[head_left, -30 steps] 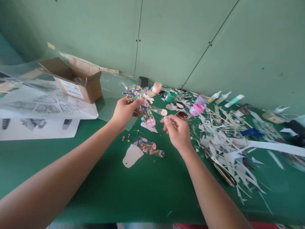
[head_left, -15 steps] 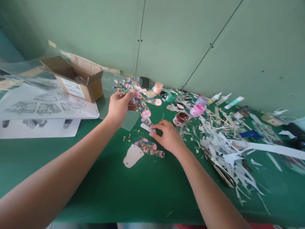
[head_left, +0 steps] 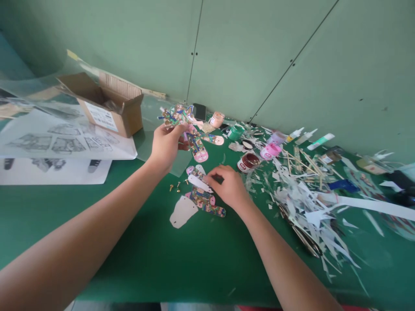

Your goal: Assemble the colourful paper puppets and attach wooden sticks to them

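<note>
My left hand (head_left: 168, 144) is closed around a colourful patterned paper figure (head_left: 198, 147), which looks like a jointed puppet, raised over the table. Its limbs hang to the right, with pink rounded ends. My right hand (head_left: 227, 185) pinches the end of a narrow paper limb piece (head_left: 199, 183), white side up, over other patterned pieces. Below it lie patterned cutouts (head_left: 212, 209) and a white paper cutout (head_left: 183, 212) with small holes. Several brass paper fasteners (head_left: 171, 188) lie to their left.
An open cardboard box (head_left: 110, 108) and printed sheets (head_left: 65, 138) occupy the left. Open paint jars (head_left: 248, 162) stand beyond my right hand. Paper scraps (head_left: 308, 203) and scissors (head_left: 303, 237) cover the right side, with glue bottles (head_left: 306, 136) near the wall.
My right hand has brought the narrow limb piece slightly down toward me, over the patterned cutouts. My left hand still holds the figure in about the same place. The view has shifted slightly.
</note>
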Tool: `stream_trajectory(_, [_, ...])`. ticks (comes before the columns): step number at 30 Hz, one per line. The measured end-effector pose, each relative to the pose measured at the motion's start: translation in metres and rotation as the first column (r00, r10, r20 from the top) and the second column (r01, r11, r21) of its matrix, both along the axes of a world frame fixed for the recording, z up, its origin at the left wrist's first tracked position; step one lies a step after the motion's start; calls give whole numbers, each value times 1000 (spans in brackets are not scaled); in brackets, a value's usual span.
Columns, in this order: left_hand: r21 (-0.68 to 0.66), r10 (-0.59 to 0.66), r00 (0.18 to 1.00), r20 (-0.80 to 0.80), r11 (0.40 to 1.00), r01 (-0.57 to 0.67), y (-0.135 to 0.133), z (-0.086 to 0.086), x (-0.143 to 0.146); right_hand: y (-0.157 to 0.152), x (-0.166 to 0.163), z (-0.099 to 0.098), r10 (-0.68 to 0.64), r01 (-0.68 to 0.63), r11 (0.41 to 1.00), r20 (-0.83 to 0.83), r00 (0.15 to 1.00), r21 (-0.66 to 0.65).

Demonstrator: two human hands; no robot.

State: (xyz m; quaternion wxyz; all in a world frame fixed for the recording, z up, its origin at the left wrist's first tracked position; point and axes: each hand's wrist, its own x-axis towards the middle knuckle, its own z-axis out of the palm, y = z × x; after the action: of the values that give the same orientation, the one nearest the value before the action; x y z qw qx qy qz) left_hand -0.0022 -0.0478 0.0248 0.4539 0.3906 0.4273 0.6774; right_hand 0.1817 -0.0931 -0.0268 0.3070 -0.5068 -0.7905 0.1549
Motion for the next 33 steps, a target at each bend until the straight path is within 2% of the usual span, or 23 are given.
stream_trajectory(3, [1,-8,1000,-2,1000,8,0,-1,1,2,6,4,-98,79,991,-182,978,-112])
stream_trajectory(7, [5,-14,1000,-9,1000,14,0,-1,1,5,12,9,-203,173,975,-240,949,-139])
stream_trajectory(14, [-3,-30,999,-26,1000,30,-3,-2,4,0,6,9,-45,32,988,-82,996,-149])
stream_trajectory(17, [-27,-69,997,-23,997,68,-3,-7,7,-1,4,5,-16,15,997,-13,1000,-74])
stream_trajectory(20, [-61,-90,996,0,994,90,-3,-12,10,-1,2,2,-20,21,1000,113,993,-7])
stream_trajectory(24, [-108,-89,995,47,990,94,-4,-16,14,-2,2,2,-56,65,997,193,980,-39])
stream_trajectory(27, [-183,-150,987,64,970,159,-5,-19,15,-2,4,5,-32,46,996,183,983,-74])
stream_trajectory(30, [-285,-240,971,13,930,234,-6,-21,16,-1,7,8,21,-5,997,203,979,-81])
stream_trajectory(33, [-359,-253,966,-43,907,222,-6,-23,17,-1,9,10,41,-26,997,230,972,-67])
